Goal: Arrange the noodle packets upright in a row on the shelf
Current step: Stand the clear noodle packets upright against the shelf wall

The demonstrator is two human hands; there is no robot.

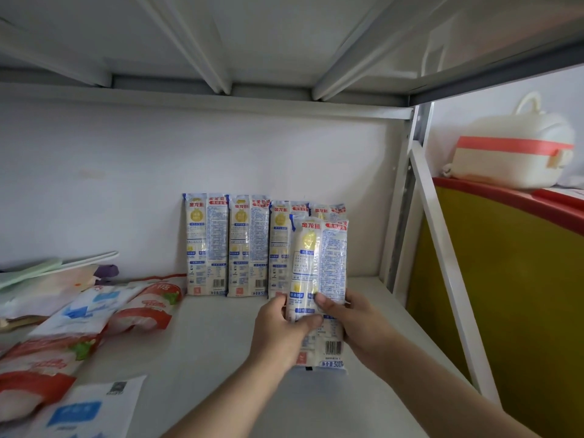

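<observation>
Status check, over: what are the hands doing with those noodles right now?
Left hand and right hand grip one noodle packet upright. Four packets stand against the back wall. Held packet overlaps the rightmost two; nothing blocks it.

Both hands (319, 330) and forearms are bare, unsleeved.

Held packet (319, 279), top, above the grip: "金龙" is printed in red.
Held packet, foot, below the grip: "500" is read beside a barcode.
Row packets (207, 245), behind the grip: "金龙" is repeated at each top; "500" is read at the foot.
Red pouch (151, 306), left of the grip: print is blurred.
</observation>
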